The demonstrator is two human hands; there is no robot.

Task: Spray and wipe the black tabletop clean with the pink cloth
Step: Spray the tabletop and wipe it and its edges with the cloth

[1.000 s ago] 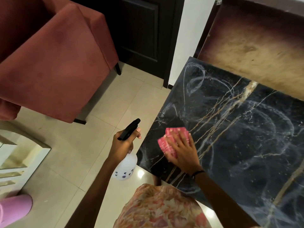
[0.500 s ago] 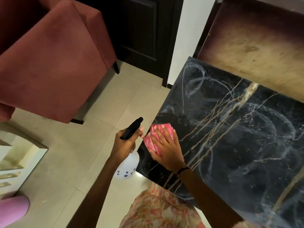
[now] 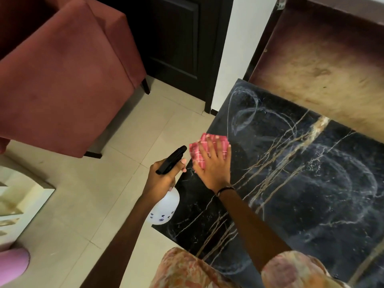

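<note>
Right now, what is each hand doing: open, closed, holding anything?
Left hand: closed around the spray bottle, held beside the tabletop.
Right hand: open, fingers spread flat, pressing the pink cloth onto the tabletop's left edge.

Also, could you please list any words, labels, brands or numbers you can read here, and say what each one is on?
None can be read.
spray bottle: small dark blue marks on its white body, too small and blurred to tell whether they are letters or decoration.
pink cloth: a checked pattern only, no text.
black tabletop: veins and wipe streaks only.
</note>
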